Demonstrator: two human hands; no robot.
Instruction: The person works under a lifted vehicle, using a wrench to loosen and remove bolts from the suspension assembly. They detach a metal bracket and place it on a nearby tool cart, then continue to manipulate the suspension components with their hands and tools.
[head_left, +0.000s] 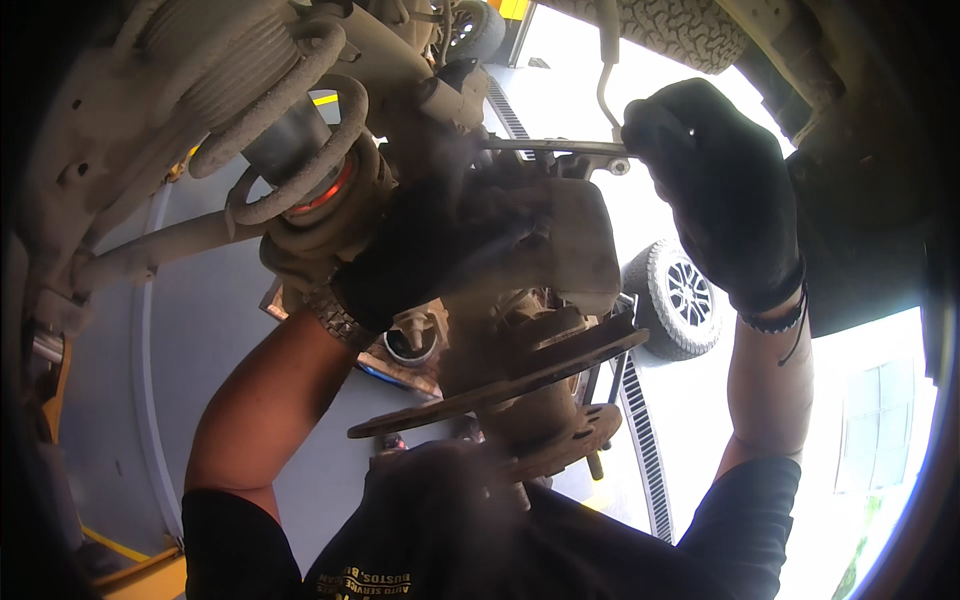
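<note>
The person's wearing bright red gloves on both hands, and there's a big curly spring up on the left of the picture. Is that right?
Not quite: the gloves aren't red. The head view shows black ones on the left hand and right hand. The big curly spring is up on the left, as you said.
</note>
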